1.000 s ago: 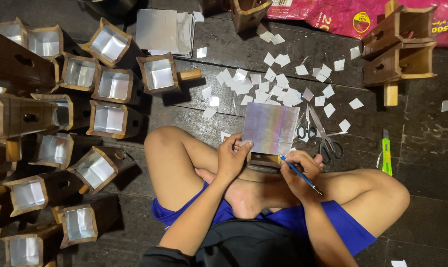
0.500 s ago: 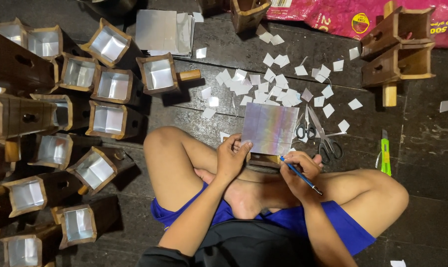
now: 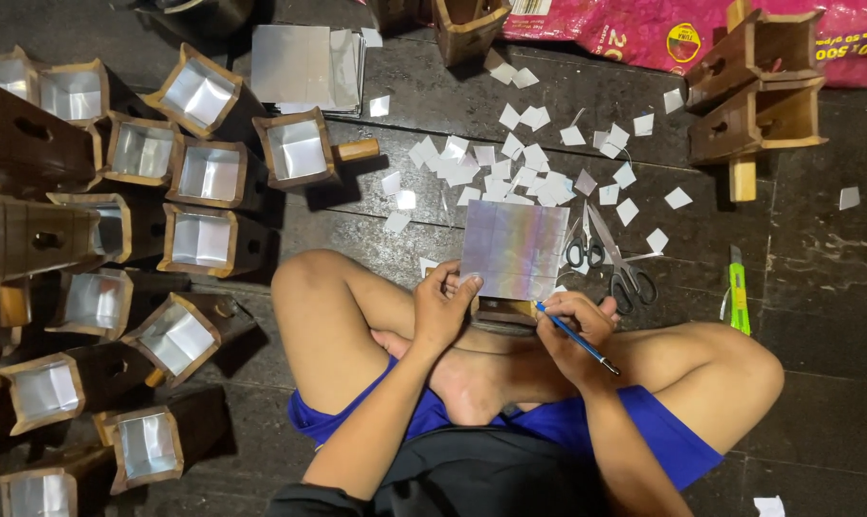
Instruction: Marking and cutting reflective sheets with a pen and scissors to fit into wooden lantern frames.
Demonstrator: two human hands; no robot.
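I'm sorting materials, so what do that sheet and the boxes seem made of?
Sheet under the left hand: likely metallic foil or film, glossy, judging by its rainbow sheen. Boxes: dark wood with visible grain, apparently lined with reflective silver.

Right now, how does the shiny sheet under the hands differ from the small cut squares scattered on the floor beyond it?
The iridescent sheet is one large piece with a faint grid of lines; the small squares are many tiny loose pieces. The sheet is pinned by the left hand, with the right hand putting a blue pencil to its edge; the squares lie untouched. Both look thin and reflective.
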